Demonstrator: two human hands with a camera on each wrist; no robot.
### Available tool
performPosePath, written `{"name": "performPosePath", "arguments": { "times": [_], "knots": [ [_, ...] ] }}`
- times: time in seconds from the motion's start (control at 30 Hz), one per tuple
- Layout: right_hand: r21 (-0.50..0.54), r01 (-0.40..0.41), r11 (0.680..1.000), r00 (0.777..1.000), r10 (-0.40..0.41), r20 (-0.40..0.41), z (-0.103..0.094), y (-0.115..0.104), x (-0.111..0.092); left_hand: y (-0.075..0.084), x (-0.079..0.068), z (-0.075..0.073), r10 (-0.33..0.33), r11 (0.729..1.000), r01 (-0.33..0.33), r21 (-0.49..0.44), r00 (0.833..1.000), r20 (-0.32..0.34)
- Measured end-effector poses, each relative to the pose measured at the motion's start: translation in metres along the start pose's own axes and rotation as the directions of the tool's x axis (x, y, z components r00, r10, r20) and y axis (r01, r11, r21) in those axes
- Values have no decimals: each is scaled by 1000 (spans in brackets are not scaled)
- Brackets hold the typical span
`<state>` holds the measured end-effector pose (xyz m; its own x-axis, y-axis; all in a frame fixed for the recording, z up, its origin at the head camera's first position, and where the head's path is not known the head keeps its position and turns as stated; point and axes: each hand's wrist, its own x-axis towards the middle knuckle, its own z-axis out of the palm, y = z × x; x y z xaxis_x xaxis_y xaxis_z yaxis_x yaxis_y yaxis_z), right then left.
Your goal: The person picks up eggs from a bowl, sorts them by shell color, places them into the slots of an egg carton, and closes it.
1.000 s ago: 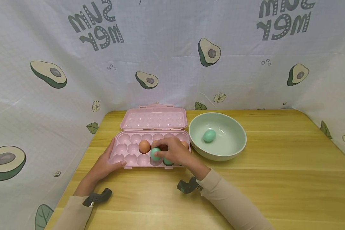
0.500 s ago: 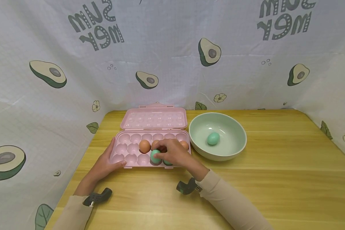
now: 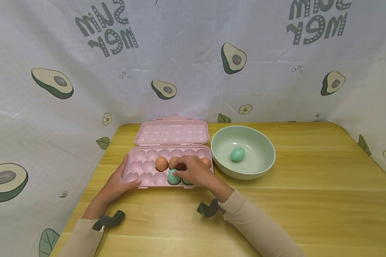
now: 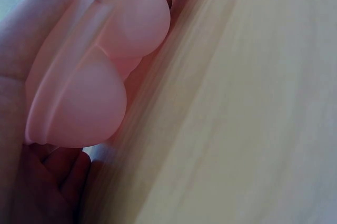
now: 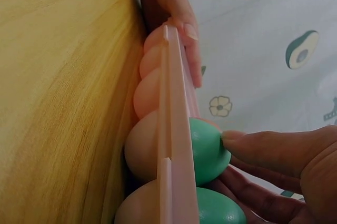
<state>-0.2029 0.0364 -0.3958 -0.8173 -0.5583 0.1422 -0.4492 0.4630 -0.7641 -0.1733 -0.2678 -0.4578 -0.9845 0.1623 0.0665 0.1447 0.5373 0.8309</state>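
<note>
The pink egg carton point(image 3: 138, 166) lies with its lid point(image 3: 172, 131) folded back. My left hand point(image 3: 119, 179) grips its left end, thumb over the front rim and fingers around the side. With thumb and fingers my right hand point(image 3: 193, 169) pinches a green egg point(image 5: 208, 150), which sits in a front-row cup. Beside it, partly under the hand, another green egg point(image 5: 218, 206) rests in the same row. In the middle row sit a brown egg point(image 3: 162, 164), a second one partly covered by my fingers, and a brown egg point(image 3: 206, 162) near the right end.
A pale green bowl point(image 3: 260, 162) stands close to the carton's right end, with one green egg point(image 3: 237, 154) inside. Both rest on a wooden table point(image 3: 308, 185). Behind and at the sides hangs a white cloth point(image 3: 196, 60) printed with avocados.
My right hand has lowered the green egg slightly into its front-row cup. The egg in the bowl has rolled a little to the right. My left hand keeps its hold.
</note>
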Motion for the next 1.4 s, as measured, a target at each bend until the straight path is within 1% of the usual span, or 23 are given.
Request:
{"name": "performPosePath", "arguments": {
  "times": [0.2, 0.43, 0.57, 0.67, 0.77, 0.9, 1.0, 1.13, 1.27, 1.4],
  "knots": [
    [17, 13, 1000, 1000, -14, 2, -3, -2, -1, 0, 0, 0, 1, 1000, -1, -1, 1000, 1],
    [-51, 0, 999, 999, -2, -41, -13, -4, -3, -1, 0, 0, 0, 1000, 0, 8, 1000, -2],
    [-46, 6, 999, 999, -8, -32, -20, -2, -3, -2, 0, 0, -1, 1000, 1, 16, 1000, -1],
    [-69, 6, 998, 999, -9, -33, -26, 0, -2, -3, 0, 0, -3, 1000, 3, 19, 1000, -4],
    [-68, -2, 998, 999, -1, -44, -33, 2, -2, -2, -1, 0, -5, 1000, 5, 9, 1000, -5],
    [-32, -56, 998, 997, 54, -61, -45, 6, -7, -2, 0, 1, 2, 1000, -2, -6, 1000, -4],
    [-27, -86, 996, 993, 83, -83, -56, 10, -13, -2, 0, 1, 5, 1000, -5, -5, 1000, -3],
    [-42, -103, 994, 988, 98, -120, -69, 16, -21, -1, 1, 1, 4, 1000, -4, -2, 1000, -2],
    [-41, -130, 991, 983, 123, -140, -79, 20, -27, -1, 1, 1, 0, 1000, 0, -3, 1000, -2],
    [-65, -116, 991, 982, 105, -158, -88, 23, -32, -2, 1, 1, -5, 1000, 5, -3, 1000, -3]
  ]
}}
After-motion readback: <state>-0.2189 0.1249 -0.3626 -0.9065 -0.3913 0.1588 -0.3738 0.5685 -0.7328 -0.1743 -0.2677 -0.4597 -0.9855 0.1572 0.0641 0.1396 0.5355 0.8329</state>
